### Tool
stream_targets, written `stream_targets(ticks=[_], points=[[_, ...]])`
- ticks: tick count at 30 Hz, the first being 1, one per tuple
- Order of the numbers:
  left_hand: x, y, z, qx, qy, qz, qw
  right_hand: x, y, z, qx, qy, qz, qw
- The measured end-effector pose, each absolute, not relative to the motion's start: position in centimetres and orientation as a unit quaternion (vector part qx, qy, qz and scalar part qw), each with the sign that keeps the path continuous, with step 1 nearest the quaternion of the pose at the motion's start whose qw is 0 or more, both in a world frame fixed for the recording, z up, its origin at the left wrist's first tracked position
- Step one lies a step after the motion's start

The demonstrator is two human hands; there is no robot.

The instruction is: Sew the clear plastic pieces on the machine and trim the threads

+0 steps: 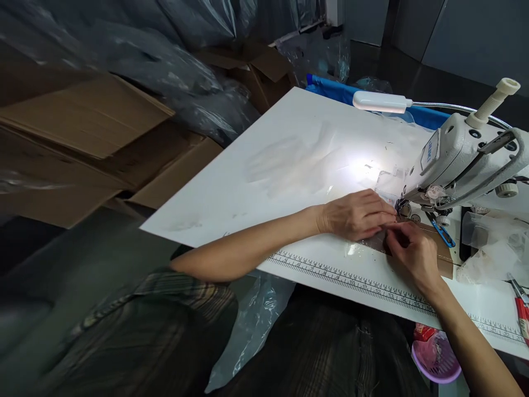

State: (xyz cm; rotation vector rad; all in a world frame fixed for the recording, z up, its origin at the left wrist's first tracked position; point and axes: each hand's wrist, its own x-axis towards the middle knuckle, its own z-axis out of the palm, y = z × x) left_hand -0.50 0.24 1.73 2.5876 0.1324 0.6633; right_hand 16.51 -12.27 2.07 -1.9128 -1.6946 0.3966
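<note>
Through the head view I watch my left hand (357,215) lie palm down, fingers together and only slightly bent, over a glossy clear sheet (375,243), probably to keep it flat. The sheet sits on the white table (248,187), just beside the presser foot (401,206) of the sewing machine (450,143). My right hand (415,251) is half curled at the sheet's near side, thumb and forefinger drawn close, perhaps to steer the edge; whether either hand grips it, I cannot tell. The lamp (382,102) seems angled to light the stitching area (its glare washes out the tabletop there). Printed ruler markings (351,282) run along the front edge, presumably for quick measuring.
</note>
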Motion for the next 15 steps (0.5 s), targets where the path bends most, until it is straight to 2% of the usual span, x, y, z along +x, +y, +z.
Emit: stream_targets(ticks=[2, 5, 7, 10, 15], points=[[-0.1, -0.1, 0.9, 0.938, 0.025, 0.239, 0.251, 16.7, -12.1, 2.4, -0.683, -0.664, 0.159, 0.259], [0.5, -0.2, -0.3, 0.94, 0.059, 0.224, 0.25, 18.3, -11.6, 3.3, -0.625, -0.688, 0.256, 0.266], [0.8, -0.1, -0.8, 0.947, 0.081, 0.206, 0.231, 19.9, -11.2, 3.7, -0.648, -0.646, 0.295, 0.276], [0.7, -0.1, -0.8, 0.955, 0.08, 0.195, 0.209, 21.7, -10.6, 3.4, -0.703, -0.598, 0.277, 0.267], [0.2, -0.6, -0.1, 0.948, 0.101, 0.22, 0.205, 21.6, -10.4, 1.8, -0.66, -0.677, 0.208, 0.25]])
